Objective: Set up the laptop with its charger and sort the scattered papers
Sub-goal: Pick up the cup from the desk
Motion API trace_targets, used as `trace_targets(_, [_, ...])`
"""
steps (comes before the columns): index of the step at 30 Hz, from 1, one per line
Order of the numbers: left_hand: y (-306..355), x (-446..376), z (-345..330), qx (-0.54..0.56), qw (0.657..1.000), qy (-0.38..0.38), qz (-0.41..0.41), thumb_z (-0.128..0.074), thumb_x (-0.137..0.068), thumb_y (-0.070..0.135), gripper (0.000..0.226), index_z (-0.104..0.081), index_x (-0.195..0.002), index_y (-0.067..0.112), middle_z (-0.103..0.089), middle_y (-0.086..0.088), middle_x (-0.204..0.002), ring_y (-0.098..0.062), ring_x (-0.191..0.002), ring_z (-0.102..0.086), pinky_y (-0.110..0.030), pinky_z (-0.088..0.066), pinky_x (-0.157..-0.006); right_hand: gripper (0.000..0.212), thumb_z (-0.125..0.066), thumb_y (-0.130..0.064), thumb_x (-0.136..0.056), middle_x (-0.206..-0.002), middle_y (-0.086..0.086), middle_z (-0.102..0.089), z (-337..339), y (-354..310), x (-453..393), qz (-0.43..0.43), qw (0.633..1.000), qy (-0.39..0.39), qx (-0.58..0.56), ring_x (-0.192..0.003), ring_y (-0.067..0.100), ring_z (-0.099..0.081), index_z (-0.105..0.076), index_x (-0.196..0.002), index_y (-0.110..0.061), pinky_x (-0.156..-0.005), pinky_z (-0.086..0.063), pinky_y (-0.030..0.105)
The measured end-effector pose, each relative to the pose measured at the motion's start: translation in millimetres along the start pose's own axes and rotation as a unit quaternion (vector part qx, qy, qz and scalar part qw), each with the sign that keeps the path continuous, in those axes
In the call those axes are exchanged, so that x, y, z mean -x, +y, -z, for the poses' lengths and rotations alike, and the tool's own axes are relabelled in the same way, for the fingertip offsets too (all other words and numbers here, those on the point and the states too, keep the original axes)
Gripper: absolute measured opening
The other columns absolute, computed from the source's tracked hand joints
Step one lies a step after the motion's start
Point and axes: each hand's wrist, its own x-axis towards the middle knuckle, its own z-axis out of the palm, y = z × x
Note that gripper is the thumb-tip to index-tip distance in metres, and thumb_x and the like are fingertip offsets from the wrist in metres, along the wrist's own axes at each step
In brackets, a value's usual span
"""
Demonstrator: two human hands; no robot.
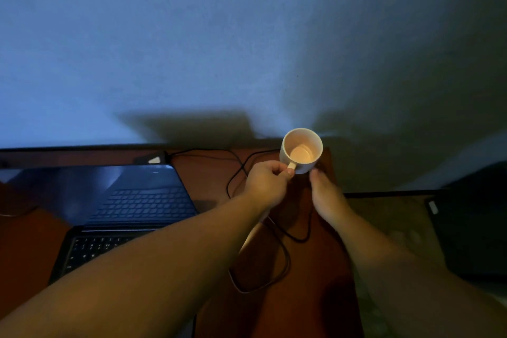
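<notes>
An open black laptop [129, 208] sits at the left of the reddish-brown desk [304, 296], its dark screen tilted back and mirroring the keyboard. A black charger cable [279, 230] loops across the desk from the laptop's back right corner. My left hand [266, 181] pinches the handle of an empty white mug [301, 149] at the desk's far right corner. My right hand [327, 196] rests just below the mug, fingertips at its base, blurred. No papers are visible.
A blue-grey wall rises right behind the desk. A dark object [472, 228] with a small white label stands at the right, beyond the desk's edge. The room is dim.
</notes>
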Motion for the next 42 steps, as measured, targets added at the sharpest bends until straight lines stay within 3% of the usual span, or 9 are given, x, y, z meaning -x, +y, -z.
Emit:
trace_targets(3, [-7, -14, -3, -0.006, 1.000, -0.001, -0.007, -0.066, -0.099, 0.021, 0.026, -0.071, -0.073, 0.020, -0.070, -0.008, -0.080, -0.024, -0.079, -0.064, -0.055, -0.057, -0.087, 0.059, -0.024, -0.049, -0.108, -0.168, 0.016, -0.014, -18, 18, -1, 0.044, 0.964, -0.035, 0.259, -0.155, 0.032, -0.009, -0.028, -0.158, -0.018, -0.123, -0.015, 0.044])
trace_targets(7, [-13, -28, -10, 0.001, 1.000, -0.008, 0.000, -0.066, -0.099, 0.020, 0.023, -0.073, -0.077, 0.019, -0.074, -0.010, -0.087, -0.026, -0.085, -0.068, -0.050, -0.057, -0.087, 0.076, -0.027, -0.060, -0.103, -0.170, 0.007, 0.006, -44, 40, 17, 0.127, 0.919, -0.027, 0.373, -0.157, 0.025, 0.009, -0.007, -0.163, -0.017, -0.126, -0.003, 0.047])
trace_targets(13, [-17, -39, -24, 0.006, 0.999, -0.038, -0.002, -0.065, -0.100, 0.018, 0.021, -0.073, -0.080, 0.017, -0.069, -0.007, -0.084, -0.017, -0.080, -0.059, -0.036, -0.050, -0.076, 0.080, -0.019, -0.062, -0.101, -0.169, 0.003, 0.012, -72, 58, 40, 0.194, 0.895, -0.058, 0.398, -0.153, 0.019, 0.020, 0.002, -0.161, -0.014, -0.122, 0.012, 0.042])
trace_targets(18, [-22, -41, -34, -0.016, 0.998, -0.056, 0.007, -0.064, -0.101, 0.022, 0.022, -0.071, -0.080, 0.021, -0.067, -0.004, -0.081, -0.014, -0.073, -0.056, -0.032, -0.046, -0.068, 0.074, -0.027, -0.058, -0.098, -0.162, 0.010, -0.035, -95, 68, 56, 0.254, 0.877, -0.050, 0.404, -0.151, 0.024, -0.011, -0.040, -0.154, -0.011, -0.125, -0.007, 0.044])
trace_targets(23, [-30, -44, -37, -0.007, 0.998, -0.053, 0.019, -0.064, -0.101, 0.023, 0.020, -0.073, -0.083, 0.021, -0.066, -0.001, -0.081, -0.015, -0.074, -0.056, -0.032, -0.046, -0.068, 0.076, -0.021, -0.056, -0.097, -0.166, 0.008, -0.027, -89, 69, 54, 0.269, 0.878, -0.051, 0.393, -0.152, 0.020, -0.004, -0.029, -0.159, -0.013, -0.119, -0.004, 0.042])
trace_targets(27, [-36, -47, -39, -0.022, 0.999, -0.042, 0.023, -0.065, -0.101, 0.024, 0.022, -0.071, -0.080, 0.023, -0.062, 0.003, -0.074, -0.012, -0.068, -0.053, -0.029, -0.043, -0.065, 0.089, 0.001, -0.062, -0.086, -0.171, 0.002, -0.002, -86, 66, 54, 0.253, 0.893, -0.097, 0.359, -0.154, 0.015, 0.014, -0.006, -0.163, -0.018, -0.115, 0.017, 0.033])
trace_targets(35, [-44, -47, -39, -0.024, 0.998, -0.022, 0.050, -0.062, -0.103, 0.027, 0.025, -0.069, -0.079, 0.025, -0.061, 0.003, -0.075, -0.014, -0.072, -0.053, -0.028, -0.041, -0.062, 0.090, 0.005, -0.064, -0.081, -0.171, -0.004, 0.005, -87, 65, 52, 0.233, 0.901, -0.112, 0.349, -0.152, 0.012, 0.020, 0.003, -0.163, -0.026, -0.117, 0.016, 0.034])
trace_targets(39, [-42, -43, -38, -0.025, 0.998, -0.027, 0.053, -0.058, -0.104, 0.033, 0.018, -0.071, -0.098, 0.022, -0.068, -0.001, -0.090, -0.019, -0.084, -0.061, -0.036, -0.051, -0.073, 0.087, 0.003, -0.065, -0.082, -0.171, -0.005, 0.004, -87, 63, 54, 0.216, 0.916, -0.115, 0.319, -0.155, 0.015, 0.014, -0.001, -0.163, -0.033, -0.119, 0.013, 0.035])
trace_targets(42, [-44, -38, -34, -0.036, 0.998, -0.017, 0.045, -0.059, -0.103, 0.039, 0.020, -0.064, -0.113, 0.023, -0.070, -0.003, -0.101, -0.022, -0.094, -0.066, -0.041, -0.056, -0.083, 0.073, -0.013, -0.062, -0.095, -0.170, -0.003, -0.001, -85, 60, 58, 0.203, 0.924, -0.096, 0.310, -0.157, 0.023, 0.005, -0.008, -0.162, -0.034, -0.125, -0.003, 0.038])
